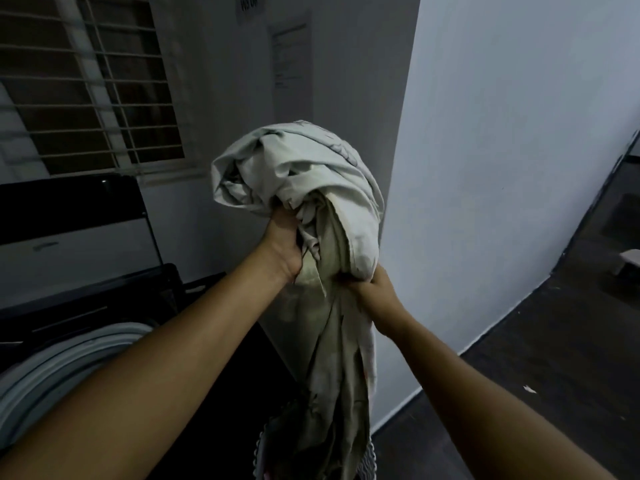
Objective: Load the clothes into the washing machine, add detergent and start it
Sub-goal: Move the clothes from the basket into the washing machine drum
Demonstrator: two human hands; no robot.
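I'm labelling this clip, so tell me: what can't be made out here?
Head view only.
1. Washing machine drum: cut by the left edge, covered by the left arm.
2. Laundry basket contents: behind the hanging cloth, cut by the bottom edge.
3. Wall notices: text blurred.
4. Left hand and right hand: fingertips buried in cloth folds.

A pale grey-green cloth [311,174] is held up, bunched into a crumpled ball at the top, its long tail hanging down. The washing machine [69,362] shows a grey round rim at lower left.
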